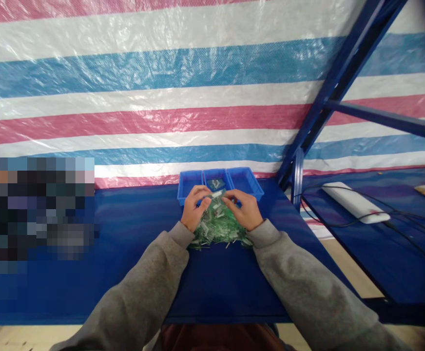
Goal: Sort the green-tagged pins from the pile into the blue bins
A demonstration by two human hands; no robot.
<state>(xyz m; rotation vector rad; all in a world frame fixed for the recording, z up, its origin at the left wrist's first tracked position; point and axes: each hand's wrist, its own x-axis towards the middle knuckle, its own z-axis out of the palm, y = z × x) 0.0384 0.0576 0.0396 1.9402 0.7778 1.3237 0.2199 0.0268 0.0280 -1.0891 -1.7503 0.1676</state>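
My left hand (196, 207) and my right hand (244, 208) face each other over a heap of small, clear and greenish strip-like pieces (222, 229) on the blue table. Both hands are closed in a pinch. Between their fingertips is a small pale, shiny strip (218, 194), gripped at its two ends. Its exact kind is too small to make out. Just beyond the hands, three blue plastic bins stand side by side. In the middle bin (215, 172) lie some similar small pieces. The left bin (191, 179) is partly hidden by my left hand.
The right bin (244, 180) stands near a blue metal frame (309, 112). A white power strip (357, 202) and black cables lie on another blue surface at right. A striped plastic sheet (143, 117) hangs behind. The far left is blurred out.
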